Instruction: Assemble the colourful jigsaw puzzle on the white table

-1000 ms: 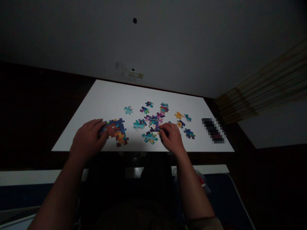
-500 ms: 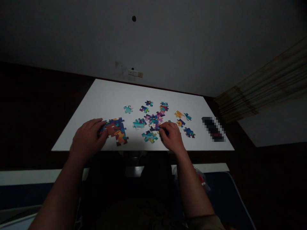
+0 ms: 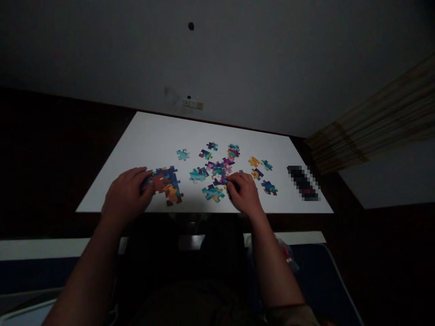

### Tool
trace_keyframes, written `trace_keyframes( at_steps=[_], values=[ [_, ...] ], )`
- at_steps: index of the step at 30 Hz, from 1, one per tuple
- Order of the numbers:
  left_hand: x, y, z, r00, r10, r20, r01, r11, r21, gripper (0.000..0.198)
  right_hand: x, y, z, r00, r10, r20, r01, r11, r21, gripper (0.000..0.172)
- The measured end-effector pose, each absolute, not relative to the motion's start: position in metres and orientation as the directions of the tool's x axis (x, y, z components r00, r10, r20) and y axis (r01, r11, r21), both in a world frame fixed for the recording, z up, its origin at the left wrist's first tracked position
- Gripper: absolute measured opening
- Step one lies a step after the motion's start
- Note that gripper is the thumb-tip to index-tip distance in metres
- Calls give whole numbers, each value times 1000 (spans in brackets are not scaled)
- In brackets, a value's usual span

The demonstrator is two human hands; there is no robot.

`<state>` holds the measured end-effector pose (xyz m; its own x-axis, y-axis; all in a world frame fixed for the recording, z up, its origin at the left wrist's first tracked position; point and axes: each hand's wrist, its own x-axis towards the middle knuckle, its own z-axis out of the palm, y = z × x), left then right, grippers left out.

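A partly joined jigsaw section (image 3: 161, 181), with a brown animal on dark blue, lies flat on the left of the table. My left hand (image 3: 127, 194) is closed around its left side, thumb and fingertips on it; the palm hides its left edge. Toward the middle spreads a heap of loose puzzle pieces (image 3: 219, 171), purple, pink and teal, some overlapping. My right hand (image 3: 244, 192) rests at the heap's right edge, fingers curled in, with a dark puzzle piece (image 3: 227, 186) partly showing at the fingertips. Just left of that hand sits a teal piece cluster (image 3: 213, 194).
A white table (image 3: 112, 181) stands against a grey wall. More loose pieces lie farther right, such as a yellow piece (image 3: 253, 161) and a dark blue piece (image 3: 269, 187). A blurred-out dark object (image 3: 302, 182) lies near the right edge. A curtain (image 3: 356, 136) hangs beyond.
The view has shifted very slightly. Both hands and the puzzle pieces stay practically where they were.
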<state>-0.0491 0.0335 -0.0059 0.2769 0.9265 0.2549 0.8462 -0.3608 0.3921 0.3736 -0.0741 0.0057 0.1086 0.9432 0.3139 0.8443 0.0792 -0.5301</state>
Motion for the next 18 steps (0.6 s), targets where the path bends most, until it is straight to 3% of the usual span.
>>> trace_keyframes(
  at_steps=[5,11,18],
  values=[
    [-49,34,-10,267,923,276,846,-362,392,65,372,-75,10,108,956,272,865,45,-500,27],
    [-50,34,-9,268,924,273,842,-362,400,62,372,-77,6,79,942,327,889,82,-451,33],
    [-49,34,-6,276,923,270,843,-367,393,61,367,-80,9,-101,960,260,942,177,-286,48]
  ],
)
